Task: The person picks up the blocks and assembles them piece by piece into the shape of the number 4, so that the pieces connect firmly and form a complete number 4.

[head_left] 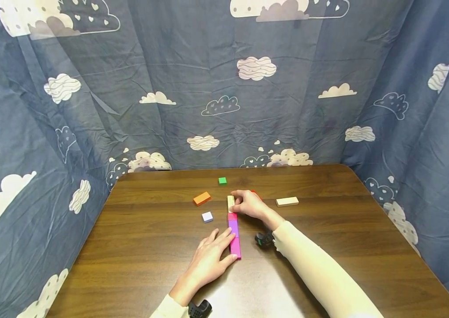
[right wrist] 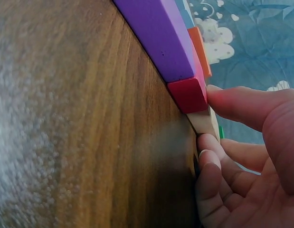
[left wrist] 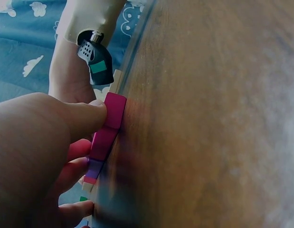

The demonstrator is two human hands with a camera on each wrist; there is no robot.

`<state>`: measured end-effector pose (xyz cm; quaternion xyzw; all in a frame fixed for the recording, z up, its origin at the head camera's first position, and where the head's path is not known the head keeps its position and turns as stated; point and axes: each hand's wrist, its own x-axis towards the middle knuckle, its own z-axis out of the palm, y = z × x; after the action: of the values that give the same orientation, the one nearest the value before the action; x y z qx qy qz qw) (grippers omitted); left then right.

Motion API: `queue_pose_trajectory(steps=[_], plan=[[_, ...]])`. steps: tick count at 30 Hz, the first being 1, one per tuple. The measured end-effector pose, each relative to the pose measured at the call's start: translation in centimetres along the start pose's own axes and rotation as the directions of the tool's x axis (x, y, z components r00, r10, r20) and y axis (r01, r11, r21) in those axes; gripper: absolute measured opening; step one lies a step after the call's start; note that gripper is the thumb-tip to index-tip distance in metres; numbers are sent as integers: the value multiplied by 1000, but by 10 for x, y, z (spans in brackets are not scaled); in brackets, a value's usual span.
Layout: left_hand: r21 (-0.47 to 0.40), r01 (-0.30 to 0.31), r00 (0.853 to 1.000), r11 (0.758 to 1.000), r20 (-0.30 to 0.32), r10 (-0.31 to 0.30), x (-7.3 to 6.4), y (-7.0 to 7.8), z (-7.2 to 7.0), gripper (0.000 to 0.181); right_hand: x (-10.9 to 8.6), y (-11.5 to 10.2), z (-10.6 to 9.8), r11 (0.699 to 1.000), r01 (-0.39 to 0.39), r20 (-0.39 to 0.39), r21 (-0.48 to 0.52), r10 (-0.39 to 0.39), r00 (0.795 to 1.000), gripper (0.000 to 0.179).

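Note:
A straight row of blocks runs away from me on the table. From near to far it goes magenta block (head_left: 235, 249), purple block (head_left: 233, 228), red block (head_left: 232, 216) and cream block (head_left: 230, 201). My right hand (head_left: 249, 205) pinches the cream block at the far end, thumb near its joint with the red block (right wrist: 188, 95) in the right wrist view. Along the row's left side lies my left hand (head_left: 207, 258), fingers extended and touching the purple and magenta blocks. Its thumb rests by the near end of the magenta block (left wrist: 116, 108).
Left of the row lie an orange block (head_left: 202, 198) and a small pale lavender block (head_left: 207, 217). A small green block (head_left: 222, 180) sits farther back. Beyond my right hand a red piece (head_left: 255, 193) shows partly hidden, and another cream block (head_left: 287, 202) lies to the right.

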<state>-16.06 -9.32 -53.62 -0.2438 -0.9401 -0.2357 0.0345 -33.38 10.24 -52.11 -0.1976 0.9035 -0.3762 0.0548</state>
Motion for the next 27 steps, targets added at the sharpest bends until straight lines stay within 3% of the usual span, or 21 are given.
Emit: queue_pose_trajectory(steps=[27], plan=[[-25, 6, 1000, 1000, -14, -6, -1, 0, 0, 59, -2, -4, -2, 1000, -2, 0, 4, 2, 1000, 65]])
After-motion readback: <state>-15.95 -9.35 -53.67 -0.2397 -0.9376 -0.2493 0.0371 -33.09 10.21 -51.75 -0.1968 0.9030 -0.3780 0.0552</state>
